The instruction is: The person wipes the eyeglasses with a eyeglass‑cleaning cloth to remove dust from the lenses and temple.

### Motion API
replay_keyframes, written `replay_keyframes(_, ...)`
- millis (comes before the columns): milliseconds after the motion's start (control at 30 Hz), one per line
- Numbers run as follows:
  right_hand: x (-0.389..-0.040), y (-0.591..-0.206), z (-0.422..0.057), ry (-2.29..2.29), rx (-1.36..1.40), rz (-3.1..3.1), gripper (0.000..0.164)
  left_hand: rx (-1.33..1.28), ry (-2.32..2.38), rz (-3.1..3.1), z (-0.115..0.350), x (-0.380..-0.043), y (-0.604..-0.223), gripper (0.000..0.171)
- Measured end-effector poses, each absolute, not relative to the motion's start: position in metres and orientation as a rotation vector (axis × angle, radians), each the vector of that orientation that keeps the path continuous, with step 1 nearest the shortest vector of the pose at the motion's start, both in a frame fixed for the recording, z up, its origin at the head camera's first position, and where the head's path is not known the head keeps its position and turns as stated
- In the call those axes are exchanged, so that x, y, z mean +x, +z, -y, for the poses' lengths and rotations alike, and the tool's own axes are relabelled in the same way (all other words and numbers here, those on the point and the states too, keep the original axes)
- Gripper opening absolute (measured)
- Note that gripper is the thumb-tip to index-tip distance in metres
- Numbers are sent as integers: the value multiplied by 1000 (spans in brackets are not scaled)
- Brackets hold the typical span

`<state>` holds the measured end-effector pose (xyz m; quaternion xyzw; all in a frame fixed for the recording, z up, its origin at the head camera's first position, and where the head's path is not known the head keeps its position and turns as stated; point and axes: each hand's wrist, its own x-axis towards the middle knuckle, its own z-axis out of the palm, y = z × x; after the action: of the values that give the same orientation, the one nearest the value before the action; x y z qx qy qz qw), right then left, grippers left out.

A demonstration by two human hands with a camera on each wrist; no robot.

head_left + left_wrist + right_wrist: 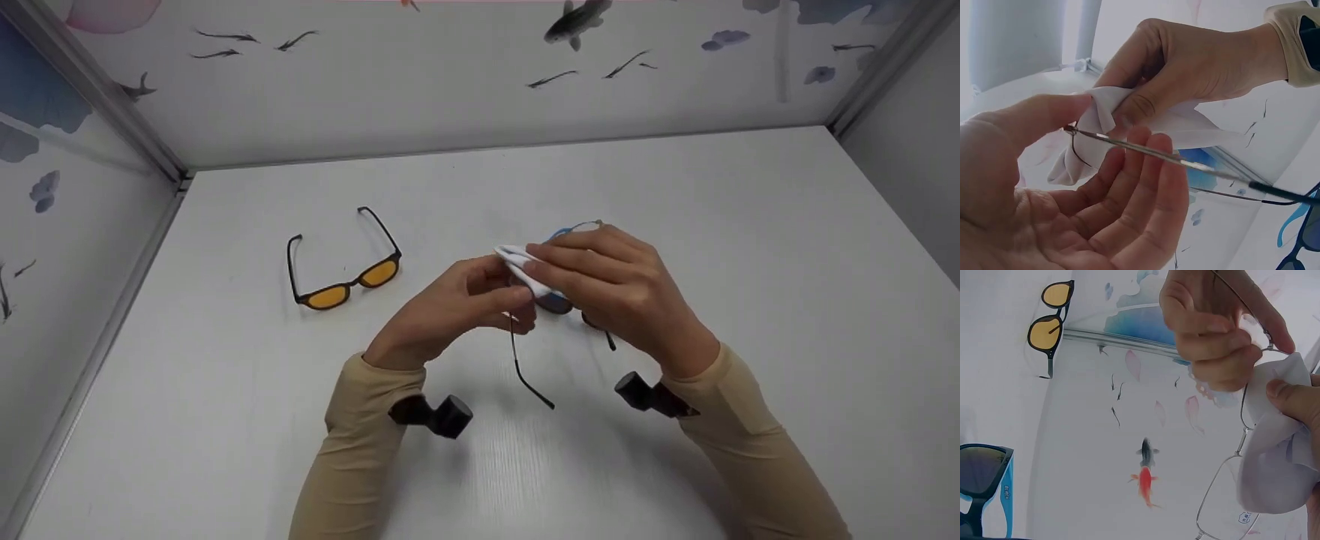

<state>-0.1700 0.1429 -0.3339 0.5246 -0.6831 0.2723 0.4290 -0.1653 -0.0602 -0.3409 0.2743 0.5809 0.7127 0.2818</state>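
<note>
Thin metal-rimmed eyeglasses [1221,492] are held up between both hands. With its thumb and fingers, my left hand [465,300] pinches the frame near the hinge of one temple. That temple [1157,154] crosses the left wrist view, its dark tip pointing away from the hand. My right hand [626,281] grips a folded white cloth [1275,464] around one lens, thumb on one side and fingers on the other. The cloth hides most of that lens. The other lens is uncovered in the right wrist view and bears a small printed mark.
Black-framed glasses with orange lenses [379,274] lie on the white table [225,420] to the left, temples unfolded. Dark sunglasses with blue temples [981,469] lie beyond the hands, partly hidden in the head view. Panels printed with fish [577,22] stand at the table's back and left.
</note>
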Motion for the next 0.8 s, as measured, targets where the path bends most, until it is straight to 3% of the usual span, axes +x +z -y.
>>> replay_keyframes(467, -174, -339, -145, 644, 1274, 1847, 27, 770, 1955, -1420, 62, -169, -343, 23)
replay_keyframes(800, -173, -337, -151, 995, 1369, 2095, 46, 818, 1980, -1665, 61, -169, -347, 19)
